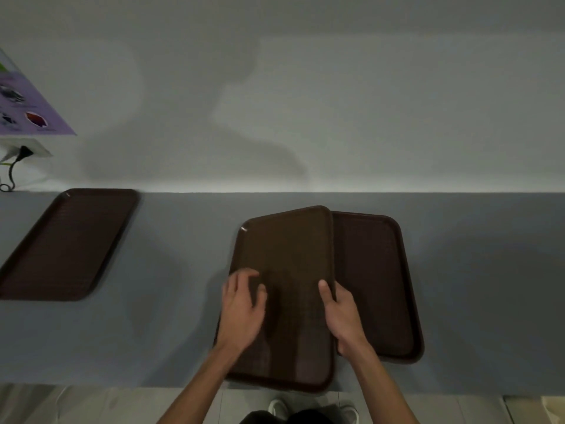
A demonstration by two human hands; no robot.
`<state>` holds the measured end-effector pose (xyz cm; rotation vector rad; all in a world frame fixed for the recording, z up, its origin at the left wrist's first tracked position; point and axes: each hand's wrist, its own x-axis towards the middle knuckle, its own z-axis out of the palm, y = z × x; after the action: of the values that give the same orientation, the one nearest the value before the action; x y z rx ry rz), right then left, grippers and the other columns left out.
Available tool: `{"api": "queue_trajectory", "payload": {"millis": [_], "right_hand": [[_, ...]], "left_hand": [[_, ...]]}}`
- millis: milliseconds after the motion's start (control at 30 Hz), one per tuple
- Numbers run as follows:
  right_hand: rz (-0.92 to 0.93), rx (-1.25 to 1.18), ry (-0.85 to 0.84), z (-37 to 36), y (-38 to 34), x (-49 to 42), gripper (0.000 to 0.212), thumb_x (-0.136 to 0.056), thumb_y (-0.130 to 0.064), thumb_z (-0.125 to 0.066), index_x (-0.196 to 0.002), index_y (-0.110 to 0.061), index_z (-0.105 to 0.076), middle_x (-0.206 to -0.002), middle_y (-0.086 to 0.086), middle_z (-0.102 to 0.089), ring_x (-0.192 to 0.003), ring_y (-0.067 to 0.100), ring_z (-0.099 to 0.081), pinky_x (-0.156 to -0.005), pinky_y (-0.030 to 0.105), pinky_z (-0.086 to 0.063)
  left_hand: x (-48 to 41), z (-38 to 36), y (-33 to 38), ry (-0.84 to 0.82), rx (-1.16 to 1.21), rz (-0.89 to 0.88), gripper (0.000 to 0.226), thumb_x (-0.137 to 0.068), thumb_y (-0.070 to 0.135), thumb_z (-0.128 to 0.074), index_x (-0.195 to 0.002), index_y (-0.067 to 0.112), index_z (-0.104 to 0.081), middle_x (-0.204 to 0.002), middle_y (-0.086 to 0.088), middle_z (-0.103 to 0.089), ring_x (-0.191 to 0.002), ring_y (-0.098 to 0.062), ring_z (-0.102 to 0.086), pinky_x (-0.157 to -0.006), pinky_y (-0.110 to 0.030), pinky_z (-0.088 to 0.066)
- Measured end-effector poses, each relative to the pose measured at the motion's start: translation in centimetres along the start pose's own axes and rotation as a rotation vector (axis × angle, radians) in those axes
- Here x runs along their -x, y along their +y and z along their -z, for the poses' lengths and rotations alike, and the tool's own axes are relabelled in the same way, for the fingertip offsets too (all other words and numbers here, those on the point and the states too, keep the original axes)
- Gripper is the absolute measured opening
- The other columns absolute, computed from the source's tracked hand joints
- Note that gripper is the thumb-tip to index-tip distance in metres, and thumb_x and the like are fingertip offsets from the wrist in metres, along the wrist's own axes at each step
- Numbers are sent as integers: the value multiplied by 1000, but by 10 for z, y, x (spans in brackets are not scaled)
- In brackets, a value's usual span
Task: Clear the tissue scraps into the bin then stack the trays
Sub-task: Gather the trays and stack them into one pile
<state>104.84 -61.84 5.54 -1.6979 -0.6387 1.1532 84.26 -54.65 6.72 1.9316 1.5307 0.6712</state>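
Head view of a grey counter [177, 270] set against a pale wall [336, 102]. Three dark brown trays are present. The upper tray [290, 246] lies at centre, slightly rotated, its right side overlapping the left side of the lower tray [376, 270], which rests flat on the counter just beside it. The third tray [64, 243] lies well apart at the far left, near the wall.

The right hand [342, 313] grips the right rim of the upper tray, thumb [324, 289] on top and fingers hidden under the edge. The left hand [243, 307] is over the left part of the same tray with fingers bent; motion blur prevents telling whether it holds the rim or merely touches the surface.

At upper left, a purple poster [27, 102] hangs above a black plug [23, 153] in a wall socket. The tips of white shoes [278, 407] show at the bottom edge.
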Motion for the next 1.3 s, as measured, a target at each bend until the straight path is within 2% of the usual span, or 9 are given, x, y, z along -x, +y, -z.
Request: {"api": "queue_trajectory", "payload": {"millis": [100, 200, 367, 467, 567, 700, 867, 1067, 1300], "right_hand": [[33, -22, -12, 27, 2, 17, 35, -107, -50, -53, -131, -30, -70, -120, -12, -77, -111, 5, -73, -97, 34, -59], [21, 18, 40, 54, 17, 15, 57, -101, -64, -57, -145, -28, -58, -130, -11, -73, -117, 7, -71, -102, 39, -59], [31, 59, 210, 101, 33, 4, 56, -99, -61, -59, -145, -30, -56, -128, -8, -72, -112, 11, -73, -99, 44, -61], [1, 127, 355, 131, 36, -10, 51, -101, -57, -59, -143, -28, -53, -131, 0, -69, -113, 20, -70, -98, 49, -60], [-17, 231, 430, 157, 37, -24, 33, -106, -40, -59, -133, -21, -57, -132, 11, -69, -122, 30, -66, -95, 38, -52], [20, 453, 432, 180, 47, -45, 29, -109, -30, -56, -133, -15, -59, -126, 12, -73, -115, 33, -70, -94, 38, -51], [112, 496, 480, 191, 75, -76, 20, -105, -19, -60, -123, -10, -65, -110, 12, -68, -102, 31, -67, -90, 33, -50], [174, 517, 483, 192, 84, -100, 21, -103, -6, -61, -122, 2, -64, -114, 16, -56, -98, 33, -60, -95, 38, -48], [195, 557, 473, 196, 102, -100, 32, -104, -7, -59, -136, -2, -58, -125, 15, -48, -112, 39, -52, -103, 46, -48]], "left_hand": [[-11, 5, -19, 0, -14, 228, 54, -104, 34, -55, -150, 12, -38, -149, -13, -42, -140, -33, -36, -119, -46, -31], [-14, 5, -23, -38, 132, 256, 57, -107, 33, -50, -156, 15, -27, -153, -13, -44, -139, -34, -47, -115, -42, -38], [-18, -19, -16, -117, 97, 192, 34, -109, 29, -46, -142, 20, -47, -119, -2, -70, -115, -33, -66, -95, -40, -52], [-20, -48, -9, -175, 21, 130, 25, -109, 31, -44, -126, 18, -58, -106, -3, -72, -105, -34, -68, -89, -40, -52], [-19, -78, 5, -186, -21, 104, 23, -110, 29, -40, -116, 15, -57, -84, -4, -67, -89, -37, -68, -73, -37, -49], [-24, -115, 15, -146, -47, 134, 23, -110, 28, -39, -109, 12, -56, -90, -11, -68, -89, -39, -66, -76, -44, -52], [-30, -152, 21, -35, -18, 127, 20, -108, 18, -42, -117, 6, -56, -113, -9, -49, -99, -29, -54, -95, -43, -48], [-31, -171, 24, -48, 47, 160, 1, -108, 13, -41, -109, 13, -42, -95, -13, -62, -82, -39, -64, -67, -41, -49], [-20, -186, 20, -55, -35, 125, 45, -109, 15, -38, -154, 20, -33, -136, -11, -49, -119, -28, -52, -106, -46, -48]]}}
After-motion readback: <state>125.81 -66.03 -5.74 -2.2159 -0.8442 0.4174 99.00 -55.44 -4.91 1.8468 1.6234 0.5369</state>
